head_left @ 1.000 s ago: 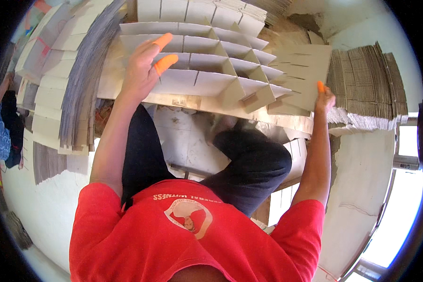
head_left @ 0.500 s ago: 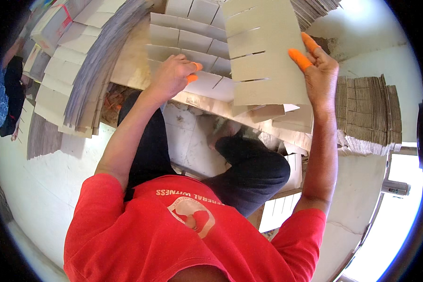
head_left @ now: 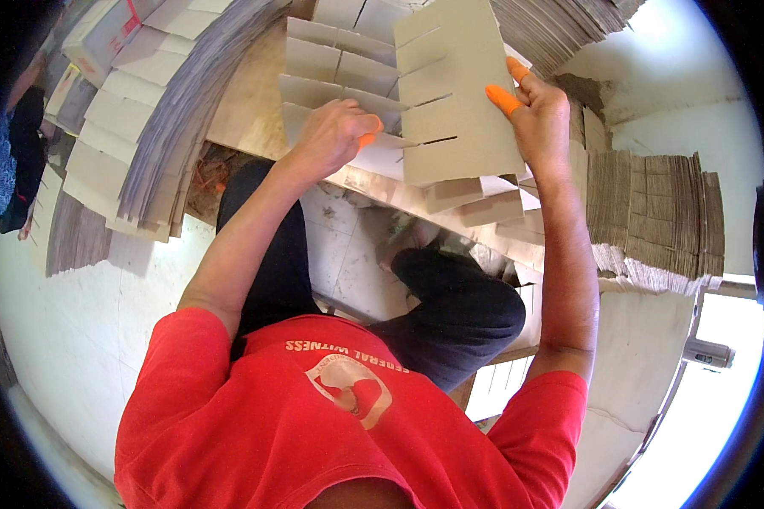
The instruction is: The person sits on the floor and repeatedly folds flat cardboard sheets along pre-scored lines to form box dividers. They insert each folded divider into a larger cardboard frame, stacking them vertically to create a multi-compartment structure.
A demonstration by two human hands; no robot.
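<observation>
My right hand (head_left: 542, 114), with orange finger cots, grips the right edge of a slotted cardboard sheet (head_left: 463, 93). The sheet is tilted, with several parallel slits opening from its left edge. That left edge overlaps the crossed strips of a cardboard divider grid (head_left: 314, 64), so their meeting points are partly hidden. My left hand (head_left: 341, 136) is closed at the grid's near side, fingers curled against a strip, an orange cot showing on a fingertip. Under the grid is a wooden board (head_left: 246, 110).
Long stacks of cardboard strips (head_left: 157, 144) stand to the left. More slotted cardboard stacks (head_left: 654, 204) stand at right, and another stack (head_left: 560, 30) lies at the far side. Loose cardboard pieces (head_left: 492, 208) rest by the board's near edge, above my bent legs.
My right hand has moved left with the sheet, bringing it further over the grid. My left hand has shifted slightly right along the grid's near side.
</observation>
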